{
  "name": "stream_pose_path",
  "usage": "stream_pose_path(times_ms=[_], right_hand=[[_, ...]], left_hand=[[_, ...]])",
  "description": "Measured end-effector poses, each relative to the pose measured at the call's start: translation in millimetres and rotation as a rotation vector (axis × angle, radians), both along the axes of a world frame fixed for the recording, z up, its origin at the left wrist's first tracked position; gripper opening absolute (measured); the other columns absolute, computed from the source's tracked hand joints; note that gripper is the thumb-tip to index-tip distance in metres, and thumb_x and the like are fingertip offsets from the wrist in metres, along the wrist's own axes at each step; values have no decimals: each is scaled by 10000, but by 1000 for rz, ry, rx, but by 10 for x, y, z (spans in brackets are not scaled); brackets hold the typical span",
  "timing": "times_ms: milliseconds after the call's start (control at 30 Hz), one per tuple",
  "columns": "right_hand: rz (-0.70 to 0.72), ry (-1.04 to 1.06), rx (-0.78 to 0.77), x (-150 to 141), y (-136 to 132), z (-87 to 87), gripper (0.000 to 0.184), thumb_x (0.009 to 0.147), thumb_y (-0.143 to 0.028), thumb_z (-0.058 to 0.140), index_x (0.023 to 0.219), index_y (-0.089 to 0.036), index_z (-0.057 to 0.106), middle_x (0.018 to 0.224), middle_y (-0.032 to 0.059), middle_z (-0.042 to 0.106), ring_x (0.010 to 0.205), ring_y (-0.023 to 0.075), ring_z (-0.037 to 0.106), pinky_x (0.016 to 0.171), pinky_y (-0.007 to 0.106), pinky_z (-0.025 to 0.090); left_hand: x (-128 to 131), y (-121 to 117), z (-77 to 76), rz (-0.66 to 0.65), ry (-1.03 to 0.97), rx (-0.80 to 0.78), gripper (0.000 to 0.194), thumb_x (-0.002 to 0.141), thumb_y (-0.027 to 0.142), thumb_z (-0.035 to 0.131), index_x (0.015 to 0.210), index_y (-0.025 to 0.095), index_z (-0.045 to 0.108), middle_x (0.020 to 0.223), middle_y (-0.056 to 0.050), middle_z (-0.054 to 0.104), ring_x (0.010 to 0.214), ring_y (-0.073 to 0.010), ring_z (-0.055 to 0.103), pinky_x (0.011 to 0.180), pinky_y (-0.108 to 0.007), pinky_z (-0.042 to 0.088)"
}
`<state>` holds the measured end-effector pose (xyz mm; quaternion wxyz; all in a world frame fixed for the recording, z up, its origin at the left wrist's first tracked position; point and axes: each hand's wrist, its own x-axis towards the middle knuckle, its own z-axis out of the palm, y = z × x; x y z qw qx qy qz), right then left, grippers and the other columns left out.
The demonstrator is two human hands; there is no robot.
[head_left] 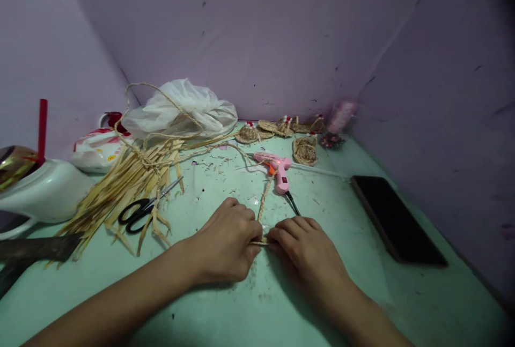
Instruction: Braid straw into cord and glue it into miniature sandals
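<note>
My left hand [233, 242] is closed, its thumb and fingers pinching dry straw strands at the end of a braided straw cord [264, 202]. Across from it, my right hand [303, 245] pinches the strands on the other side, a short gap between the two hands. From this gap the braid runs away from me, past a pink glue gun [277, 167] that lies on the table with a small orange light showing. The cord continues left over a bundle of dry straw strips [132, 181]. Black-handled scissors [139, 213] rest against that bundle.
Small woven straw hats [248, 132] with red and white beads and a small woven basket [304, 150] stand at the back. A phone [396, 218] lies right. Left are a white pitcher [52, 189], a dark blade [44, 248] and a white plastic bag [185, 108]. Walls enclose the table [209, 309].
</note>
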<state>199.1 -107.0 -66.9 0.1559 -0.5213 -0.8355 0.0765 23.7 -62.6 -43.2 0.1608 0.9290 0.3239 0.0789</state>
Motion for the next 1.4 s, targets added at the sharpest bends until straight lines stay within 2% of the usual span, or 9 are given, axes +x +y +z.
stream_pose_path(times_ms=[267,367,467,600,800,933,1067,1200,1400], right_hand=[[-103,310,306,241,-53,208,111,852,-154,471,917,-182,557,840,67,607,777,187,565,680,303,443],[-220,371,414,376,-51,311,92,847,-168,488,909,-208,542,828,45,585,755,173,568,672,284,443],[-314,403,483,441,-41,351,70,848,-189,487,879,-215,544,806,36,577,742,173,566,671,285,439],[-219,435,370,398,-28,303,82,851,-172,483,889,-212,543,811,37,585,747,165,571,659,272,445],[-118,501,160,231,-31,194,96,844,-183,484,830,-188,579,780,51,608,707,160,587,615,258,467],[-1,444,-49,72,-73,90,207,857,-166,435,875,-183,640,788,60,636,686,154,612,613,253,483],[-2,477,-118,15,-97,44,214,863,-164,434,905,-166,644,821,74,631,727,158,613,645,256,482],[16,472,-153,29,-86,58,193,858,-143,443,908,-177,626,842,64,618,751,153,600,664,258,474],[21,476,-169,14,-69,53,184,854,-118,430,884,-168,605,834,63,607,753,156,587,666,270,469]], left_hand=[[-56,73,96,60,-7,36,97,676,129,507,599,167,551,658,-32,559,677,-173,527,669,-316,402],[-186,201,216,248,-56,98,136,673,103,466,634,176,574,648,-13,578,628,-150,534,585,-263,387],[-342,289,404,535,-60,399,179,698,124,444,726,189,608,728,-22,610,687,-175,562,579,-274,369],[-545,327,658,784,132,706,200,749,170,413,802,183,606,794,-57,602,715,-221,559,525,-297,292],[-1162,569,799,1045,284,693,279,799,236,377,923,148,611,827,-52,595,813,-262,558,610,-332,334],[-1291,713,691,874,406,293,230,668,134,456,737,175,672,579,-20,544,678,-243,574,590,-337,377],[-808,517,554,743,155,309,238,754,179,440,838,172,663,723,-55,633,679,-201,575,622,-340,426],[-263,158,370,272,-81,-40,211,739,313,583,918,236,666,836,1,664,662,-136,583,630,-256,458],[-36,-37,101,124,9,-100,101,735,261,600,668,210,655,661,-18,646,734,-196,594,638,-285,432]])
